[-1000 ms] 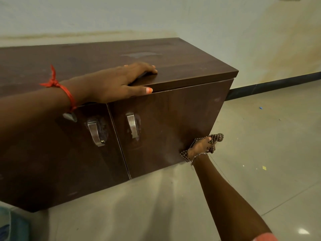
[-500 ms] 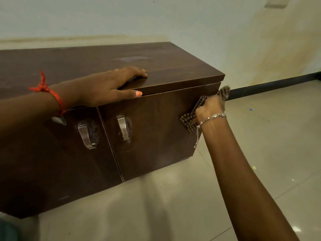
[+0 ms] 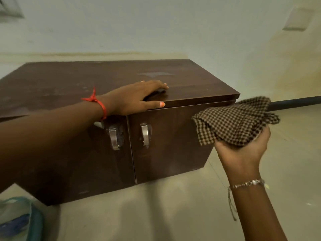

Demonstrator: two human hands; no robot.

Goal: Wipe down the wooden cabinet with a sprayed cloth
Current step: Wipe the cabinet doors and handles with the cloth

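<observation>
Wiping looks paused off-surface: the cabinet (image 3: 173, 145) sits on the floor (image 3: 173, 214) mid-frame, long axis 9-to-3, two doors facing the camera.

- The checked cloth (image 3: 234, 119), bunched, is at 3 o'clock, just off the cabinet's right front corner. It overlaps the right door's edge in view; can't tell if it touches wood.
- The right hand (image 3: 243, 152) is under it, palm up. Its fingers are cupped round the bundle and mostly hidden by fabric, so it's holding the cloth.
- The left hand (image 3: 133, 98) is on the top's front lip, at 12 o'clock of the door seam. Its fingers (image 3: 152, 84) lie flat on top, thumb along the front edge, gripping nothing. Reads as bracing.

Key relation: wood lies at 9 o'clock from the cloth, and the right hand is the nearer one. My guess is the next stroke needs the palm turned onto a face, then a sweep along the long axis toward 9.

- A dull patch (image 3: 154, 74) shows on top, at 12 o'clock of the left fingertips. Probably wants a pass, and the left hand sits in that lane.
- The two metal handles (image 3: 113, 139) are at 6 o'clock of the left hand and could snag the cloth.
- A teal bag (image 3: 19, 220) is at frame 7 o'clock, too blurred to read.
</observation>
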